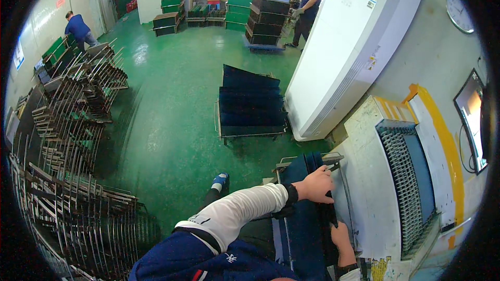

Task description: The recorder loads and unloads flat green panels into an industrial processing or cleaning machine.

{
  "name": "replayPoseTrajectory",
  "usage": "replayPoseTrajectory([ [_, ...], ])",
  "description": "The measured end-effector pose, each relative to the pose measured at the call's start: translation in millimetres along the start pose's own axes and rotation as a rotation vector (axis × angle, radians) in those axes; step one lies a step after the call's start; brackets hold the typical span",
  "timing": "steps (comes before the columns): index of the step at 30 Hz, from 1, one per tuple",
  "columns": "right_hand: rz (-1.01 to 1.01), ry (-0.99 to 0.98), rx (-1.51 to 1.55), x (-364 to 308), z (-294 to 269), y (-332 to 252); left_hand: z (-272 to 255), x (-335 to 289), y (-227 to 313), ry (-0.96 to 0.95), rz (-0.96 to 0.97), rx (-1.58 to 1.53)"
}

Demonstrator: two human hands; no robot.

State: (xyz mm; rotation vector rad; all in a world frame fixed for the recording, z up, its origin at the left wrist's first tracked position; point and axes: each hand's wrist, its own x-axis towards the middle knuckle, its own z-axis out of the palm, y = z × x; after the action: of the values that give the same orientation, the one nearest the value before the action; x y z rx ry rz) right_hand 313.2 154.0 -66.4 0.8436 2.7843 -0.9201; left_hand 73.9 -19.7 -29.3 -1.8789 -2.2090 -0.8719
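Dark blue flat panels stand on edge, packed in a metal rack in front of me at the lower right. At the rack's far end, my left hand is closed over the top edge of a dark panel, near the metal frame. My right hand sits nearer to me, closed on the near part of the same dark edge with its thumb up. Several fingertips of both hands are hidden behind the panels, so the exact hold shows only in part.
A conveyor machine with a ribbed roller opening stands to the right. Beyond lies another rack of dark panels, beside a tall white air conditioner. Empty metal racks pile up on the left. Co-workers are farther off.
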Motion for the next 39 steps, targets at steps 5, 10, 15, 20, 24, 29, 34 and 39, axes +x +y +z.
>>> replayPoseTrajectory([
  [5, 0.025, -0.020, 0.014, -1.4, -1.8, -7.9, -0.7, -1.4, -0.3, 0.004, -0.003, 0.010],
  [10, 0.025, -0.025, 0.016, -1.6, -2.0, -7.5, -0.7, -0.7, 0.1, 0.002, -0.002, 0.006],
  [15, 0.032, -0.052, -0.005, -3.9, -5.7, -18.6, 0.0, -2.3, -1.1, 0.013, -0.002, 0.008],
  [20, 0.015, -0.017, 0.002, -0.5, -0.8, -4.5, -1.0, -1.0, -0.3, -0.005, -0.002, 0.003],
  [24, -0.003, -0.001, -0.033, 3.3, 3.2, 7.1, -0.5, -0.7, -0.3, 0.002, -0.002, -0.001],
  [29, 0.031, -0.016, 0.010, -1.2, -1.1, -7.1, 0.7, -2.0, -2.5, 0.021, 0.007, 0.000],
  [34, 0.003, -0.002, -0.016, -4.4, -3.9, -13.9, 0.2, -2.0, -2.2, 0.024, 0.010, -0.010],
  [39, -0.039, 0.010, -0.038, -1.3, -0.1, -4.7, -0.4, -1.5, -1.6, 0.019, 0.005, 0.004],
])
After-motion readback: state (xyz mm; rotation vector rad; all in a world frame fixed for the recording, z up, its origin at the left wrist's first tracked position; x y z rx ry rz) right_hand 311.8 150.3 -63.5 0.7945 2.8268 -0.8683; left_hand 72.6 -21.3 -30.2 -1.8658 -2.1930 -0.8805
